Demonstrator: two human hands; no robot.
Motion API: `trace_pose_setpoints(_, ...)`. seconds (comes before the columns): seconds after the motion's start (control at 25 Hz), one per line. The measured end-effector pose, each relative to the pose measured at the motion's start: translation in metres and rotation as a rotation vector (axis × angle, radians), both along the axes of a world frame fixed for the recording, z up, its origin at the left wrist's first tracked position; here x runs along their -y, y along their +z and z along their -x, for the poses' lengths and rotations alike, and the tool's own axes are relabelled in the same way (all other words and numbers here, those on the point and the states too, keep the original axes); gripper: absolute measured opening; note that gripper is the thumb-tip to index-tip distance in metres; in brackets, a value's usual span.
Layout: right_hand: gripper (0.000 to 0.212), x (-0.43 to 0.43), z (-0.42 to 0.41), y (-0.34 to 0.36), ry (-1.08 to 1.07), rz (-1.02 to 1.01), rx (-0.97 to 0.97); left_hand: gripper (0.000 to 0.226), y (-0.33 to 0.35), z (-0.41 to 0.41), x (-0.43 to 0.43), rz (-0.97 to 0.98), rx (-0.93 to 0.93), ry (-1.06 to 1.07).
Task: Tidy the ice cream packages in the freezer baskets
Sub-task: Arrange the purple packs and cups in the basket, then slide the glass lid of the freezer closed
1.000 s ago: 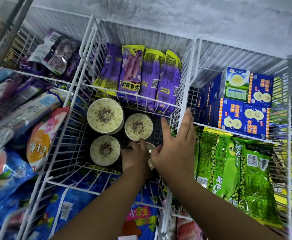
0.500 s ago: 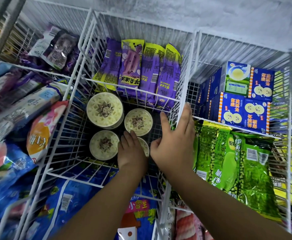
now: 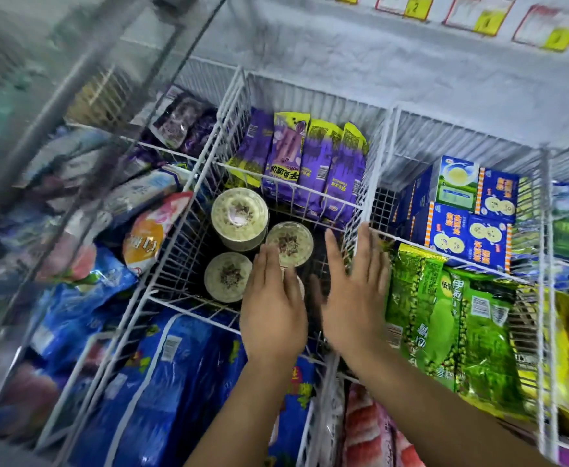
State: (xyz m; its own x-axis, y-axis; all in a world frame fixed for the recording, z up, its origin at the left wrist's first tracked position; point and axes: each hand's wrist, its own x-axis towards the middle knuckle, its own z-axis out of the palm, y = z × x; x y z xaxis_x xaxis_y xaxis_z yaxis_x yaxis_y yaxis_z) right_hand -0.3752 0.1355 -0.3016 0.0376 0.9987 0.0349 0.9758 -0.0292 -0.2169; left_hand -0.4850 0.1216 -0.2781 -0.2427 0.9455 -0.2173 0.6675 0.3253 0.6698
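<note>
A white wire basket [image 3: 355, 210] in the middle of the freezer holds round cream-lidded ice cream cups: one at the back [image 3: 239, 217], one to the right [image 3: 290, 243], one at the front left [image 3: 228, 276]. A fourth cup [image 3: 299, 284] is mostly hidden under my left hand [image 3: 273, 308], which lies flat over it with straight fingers. My right hand [image 3: 354, 294] hovers open beside the basket's right wall, fingers spread, slightly blurred. Purple ice cream bar packs [image 3: 306, 163] stand at the basket's back.
Blue boxes [image 3: 468, 210] and green bags [image 3: 445, 315] fill the right baskets. Blue bags [image 3: 175, 375] lie in the front basket, mixed packets [image 3: 135, 203] on the left. The frosted freezer wall [image 3: 377, 62] rises behind, with price tags above.
My right hand has let go of the basket's wire edge and opened. My left hand has flattened over the front right cup. The view has pulled back and tilted up.
</note>
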Motion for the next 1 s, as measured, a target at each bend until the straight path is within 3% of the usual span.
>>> trace_pose_setpoints(0.2, 0.06, 0.043, 0.023, 0.054, -0.004, -0.092, -0.069, 0.048, 0.066, 0.006, 0.027, -0.074, 0.055, 0.01)
trace_pose_setpoints(0.32, 0.072, 0.03, 0.031, 0.101, -0.035, -0.147, -0.065, 0.045, 0.12, 0.008, 0.03, -0.144, 0.06, -0.005)
trace_pose_setpoints(0.52, 0.062, -0.002, 0.05, 0.19, 0.07, -0.329, -0.253, 0.051, 0.214, 0.026, 0.014, -0.517, -0.15, -0.146)
trace_pose_setpoints(0.64, 0.058, -0.025, 0.086, 0.237, 0.218, -0.272, -0.357, 0.049, 0.256, 0.067, -0.002, -0.668, -0.249, -0.07)
trace_pose_setpoints(0.76, 0.054, -0.045, 0.134, 0.253, 0.484, -0.245, -0.136, 0.054, 0.235, 0.132, -0.019, -0.481, -0.376, 0.061)
trace_pose_setpoints(0.84, 0.055, -0.051, 0.157, 0.251, 0.593, -0.092, -0.047, 0.061, 0.209, 0.159, -0.019, -0.291, -0.41, -0.088)
trace_pose_setpoints(0.92, 0.062, -0.05, 0.166, 0.242, 0.589, 0.053, -0.074, 0.055, 0.201, 0.167, -0.014, -0.211, -0.316, -0.135)
trace_pose_setpoints(1.0, 0.076, -0.046, 0.168, 0.232, 0.575, 0.002, -0.101, 0.048, 0.203, 0.168, -0.01, -0.18, -0.221, -0.115)
